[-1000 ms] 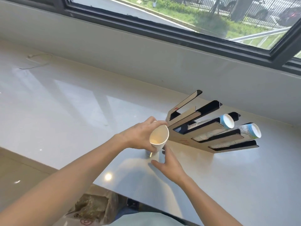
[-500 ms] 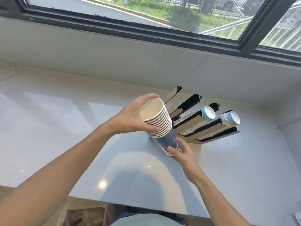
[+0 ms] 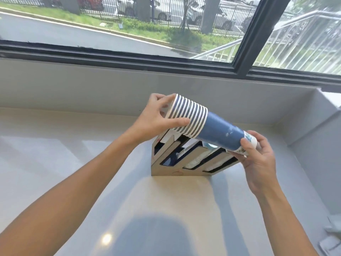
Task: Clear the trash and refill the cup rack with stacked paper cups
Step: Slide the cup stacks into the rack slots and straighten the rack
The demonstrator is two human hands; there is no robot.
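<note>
A stack of blue paper cups [image 3: 208, 126] with white rims lies almost level in the air, rims to the left, base to the right. My left hand [image 3: 156, 117] grips the rim end with thumb and fingers. My right hand [image 3: 256, 156] holds the base end from below. Right under the stack stands the cup rack [image 3: 177, 169], a slanted holder with several slots on the white counter [image 3: 175, 209]. White cups lie in its right slots; the stack hides the slot tops.
The counter ends at a low grey wall under a large window [image 3: 166, 34]. A grey side wall [image 3: 317, 145] closes the right end. Some pale objects [image 3: 332, 235] lie at the counter's right edge.
Both hands lifted the cup stack off the counter and tipped it from upright to nearly level above the rack. The camera moved closer to the rack.
</note>
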